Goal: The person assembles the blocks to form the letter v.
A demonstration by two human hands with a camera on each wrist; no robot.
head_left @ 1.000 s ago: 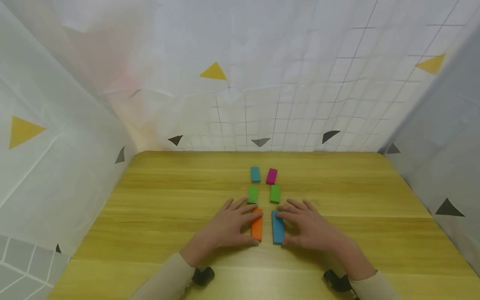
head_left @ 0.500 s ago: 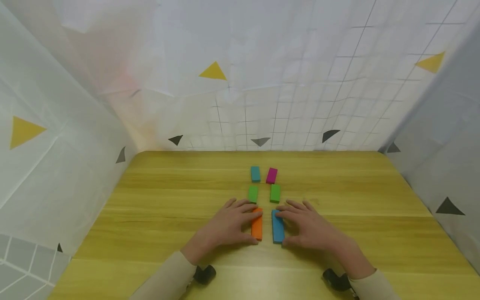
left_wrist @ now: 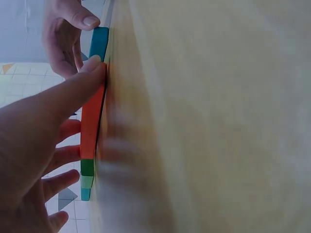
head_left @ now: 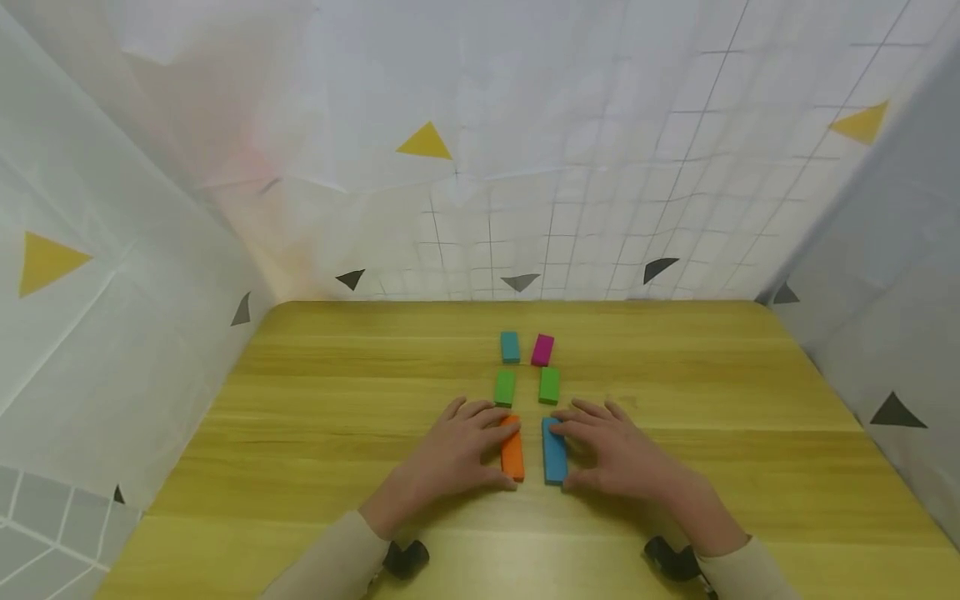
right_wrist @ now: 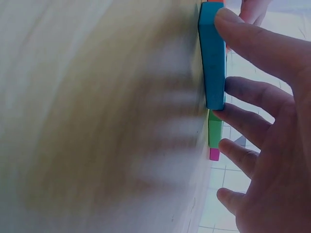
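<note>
In the head view an orange block (head_left: 512,454) and a blue block (head_left: 554,454) lie side by side on the wooden table, a narrow gap between them. My left hand (head_left: 457,450) holds the orange block lengthwise, thumb at its near end and index finger over its far part. My right hand (head_left: 626,454) spans the blue block likewise, thumb at the near right corner, index fingertip near the far end. The left wrist view shows the left thumb against the orange block (left_wrist: 91,124). In the right wrist view the right thumb touches the blue block (right_wrist: 213,58).
Beyond the hands lie two green blocks (head_left: 505,388), a teal block (head_left: 510,347) and a magenta block (head_left: 543,350), in two rows. White sheeting (head_left: 480,208) with printed triangles and grid lines walls the table (head_left: 330,375) at back and sides.
Both hands and all the blocks keep their places on the table; the head view has only shifted very slightly.
</note>
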